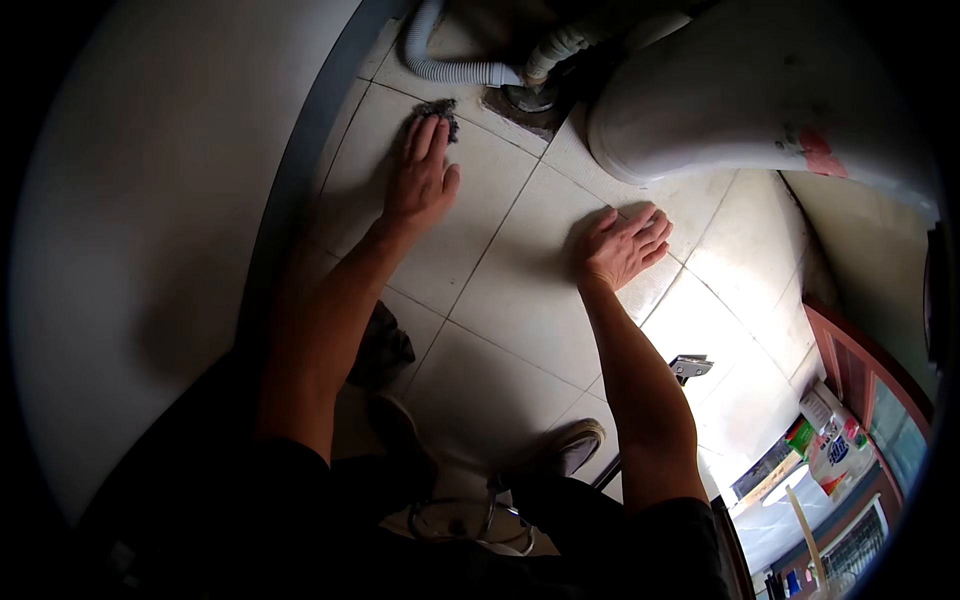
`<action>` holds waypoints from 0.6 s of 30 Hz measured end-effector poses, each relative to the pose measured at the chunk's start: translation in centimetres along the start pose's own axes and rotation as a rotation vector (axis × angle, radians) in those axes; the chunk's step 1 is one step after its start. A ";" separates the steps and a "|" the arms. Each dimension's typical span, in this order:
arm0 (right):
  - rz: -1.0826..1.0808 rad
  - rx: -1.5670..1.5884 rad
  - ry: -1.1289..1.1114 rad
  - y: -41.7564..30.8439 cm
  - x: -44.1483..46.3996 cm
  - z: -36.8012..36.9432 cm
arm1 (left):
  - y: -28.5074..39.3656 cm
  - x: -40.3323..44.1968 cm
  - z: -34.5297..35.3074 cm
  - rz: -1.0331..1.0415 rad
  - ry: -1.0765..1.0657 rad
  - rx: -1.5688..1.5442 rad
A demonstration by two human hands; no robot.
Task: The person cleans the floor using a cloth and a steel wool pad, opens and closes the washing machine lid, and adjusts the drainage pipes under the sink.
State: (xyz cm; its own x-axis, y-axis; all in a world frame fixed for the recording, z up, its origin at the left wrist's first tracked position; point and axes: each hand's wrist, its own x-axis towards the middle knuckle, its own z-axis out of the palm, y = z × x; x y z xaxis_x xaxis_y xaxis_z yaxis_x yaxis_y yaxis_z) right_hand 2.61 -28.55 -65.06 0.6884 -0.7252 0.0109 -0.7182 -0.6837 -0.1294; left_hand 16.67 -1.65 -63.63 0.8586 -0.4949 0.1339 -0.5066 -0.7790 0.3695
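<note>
My left hand [425, 180] reaches forward to the floor, its fingertips pressing on a dark, frayed clump that looks like a steel wool scourer [445, 108]. Part of that clump is hidden under the fingers. My right hand [628, 246] rests on the pale floor tiles [505, 260] with its fingers apart and nothing in them. Beyond the hands, a grey corrugated hose [458, 71] runs to a dark drain opening [530, 98] in the floor.
A large white rounded fixture [740, 95] stands at upper right. At left is a pale panel [190, 180] with a dark edge. A metal-headed tool [690, 367] lies by my right forearm. My shoe [575, 447] and a metal stool frame [485, 520] are below. Bottles [838, 455] stand at lower right.
</note>
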 end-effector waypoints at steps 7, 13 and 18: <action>-0.019 -0.018 0.039 0.3 -0.1 0.5 | -4.4 3.8 -0.6 -0.135 -0.011 -0.082; -0.005 -0.015 0.038 0.3 -0.1 0.6 | 4.2 -0.9 0.3 0.059 -0.075 -0.120; -0.006 -0.015 0.038 -0.2 0.2 0.6 | 0.3 1.1 -1.3 0.152 -0.028 -0.059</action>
State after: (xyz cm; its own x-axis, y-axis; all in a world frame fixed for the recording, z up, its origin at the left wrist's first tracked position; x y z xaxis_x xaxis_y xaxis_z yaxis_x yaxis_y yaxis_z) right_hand 2.94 -28.57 -65.62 0.6886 -0.7235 0.0493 -0.7157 -0.6890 -0.1143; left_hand 17.55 -1.98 -62.18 0.7697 -0.6163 0.1668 -0.6240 -0.6708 0.4009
